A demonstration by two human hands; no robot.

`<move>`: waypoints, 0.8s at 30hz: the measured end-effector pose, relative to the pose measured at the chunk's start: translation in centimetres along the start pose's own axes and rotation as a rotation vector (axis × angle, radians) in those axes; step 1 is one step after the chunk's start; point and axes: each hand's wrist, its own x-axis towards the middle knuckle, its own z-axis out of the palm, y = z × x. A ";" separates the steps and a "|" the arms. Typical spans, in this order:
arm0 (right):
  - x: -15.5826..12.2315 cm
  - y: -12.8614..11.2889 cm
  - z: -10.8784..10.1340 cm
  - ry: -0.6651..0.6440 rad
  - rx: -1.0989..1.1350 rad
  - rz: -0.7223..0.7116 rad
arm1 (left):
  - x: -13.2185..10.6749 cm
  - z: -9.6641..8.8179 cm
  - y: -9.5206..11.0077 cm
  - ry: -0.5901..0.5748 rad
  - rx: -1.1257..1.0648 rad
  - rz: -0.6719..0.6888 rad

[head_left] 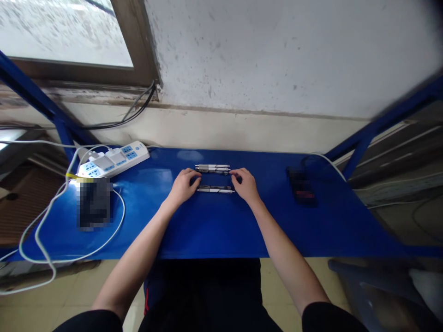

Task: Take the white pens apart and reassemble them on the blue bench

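Several white and grey pens [212, 168] lie side by side across the blue table. Nearer to me is a second small row of white and black pens [215, 189], parallel to the first. My left hand [183, 188] is curled, its fingertips on the left end of the nearest pen in the far row. At that pen's right end are the fingertips of my right hand [245, 185], also curled. Both thumbs hang between the two rows, close to the ends of the near pens. The exact contact at the fingertips is too small to see clearly.
A white power strip [129, 157] with plugged-in chargers stands at the back left. In front of it lies a blurred-out dark object [93, 203], with a looping white cable [121, 216]. A black and red item [301, 186] lies right. Blue frame bars [356, 154] rise at both sides.
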 end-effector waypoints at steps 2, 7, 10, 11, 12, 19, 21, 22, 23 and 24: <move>0.0 0.3 0.1 0.014 -0.028 0.030 | 0.0 0.2 -0.3 0.059 0.047 -0.033; -0.2 0.4 0.6 -0.036 -0.028 0.020 | -0.1 1.1 -1.1 0.065 0.114 -0.003; -0.2 0.3 0.7 -0.044 -0.018 0.019 | -0.1 1.2 -1.0 0.047 0.109 0.024; -0.2 0.3 0.7 -0.045 -0.012 0.024 | -0.1 1.2 -1.0 0.046 0.103 0.021; -0.2 0.3 0.7 -0.046 -0.002 0.031 | -0.1 1.0 -0.9 0.046 0.095 0.014; -0.1 0.3 0.3 -0.065 0.091 0.086 | 0.0 0.5 -0.8 -0.018 0.042 -0.004; -0.1 0.2 0.3 -0.091 0.084 0.068 | 0.0 0.6 -0.9 -0.033 0.020 0.000; -0.1 0.2 0.3 -0.096 0.077 0.059 | 0.0 0.6 -1.0 -0.033 0.010 -0.001; -0.1 0.2 0.3 -0.097 0.069 0.052 | 0.0 0.7 -1.0 -0.029 0.002 -0.004; -0.1 0.2 0.3 -0.097 0.061 0.048 | 0.1 0.7 -1.0 -0.024 -0.006 -0.007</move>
